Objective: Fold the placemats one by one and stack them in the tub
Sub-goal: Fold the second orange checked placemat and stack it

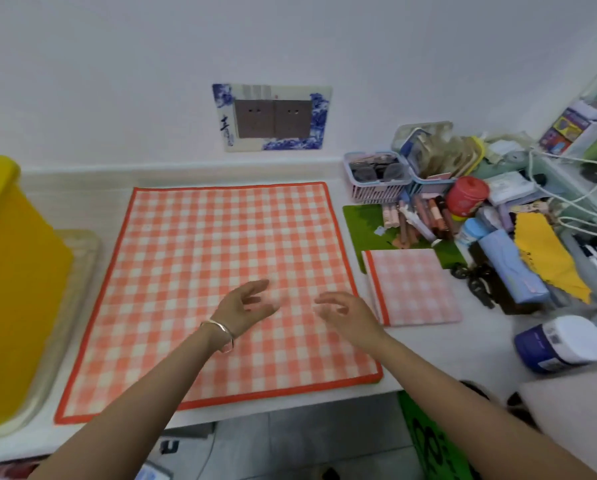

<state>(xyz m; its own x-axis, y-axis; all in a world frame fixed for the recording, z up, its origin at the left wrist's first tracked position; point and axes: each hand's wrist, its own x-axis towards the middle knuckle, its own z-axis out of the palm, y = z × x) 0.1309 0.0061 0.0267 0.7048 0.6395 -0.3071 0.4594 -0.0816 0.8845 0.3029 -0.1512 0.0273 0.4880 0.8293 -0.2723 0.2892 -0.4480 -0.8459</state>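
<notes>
White counter [428, 344] against a white wall, with a blue-and-white socket plate [272, 116] above it, two sockets inside. Placemats, counted: two, both orange-and-white check with an orange border. One open placemat [203, 254] spread flat in the middle of the counter, near edge close to the counter's front; one folded placemat [414, 285] just beside its right edge, far edge overlapping a green mat [366, 223]. One yellow tub [13, 271] at the far left, standing on a clear tray [85, 258], near the open placemat's left border, inside hidden. Hands: two, both bare, both over the near right part of the open placemat, near each other but apart. Left hand [245, 308] with fingers spread and loosely bent, thumb well away from them, gripping nothing; one silver bracelet [220, 332] on its wrist. Right hand [347, 315] close to the mat's right border, fingers likewise apart and slightly curled, gripping nothing. Both a little blurred; contact between fingertips and cloth impossible to tell. At the right rear, clutter: two small plastic baskets, one pink basket [376, 188] and one blue basket [428, 181], side by side; one red jar [468, 197] in front of them; a heap of tubes [418, 220] on the green mat; one yellow cloth [546, 258] further right; one blue-and-white jar [563, 344] on its side near the front right.
</notes>
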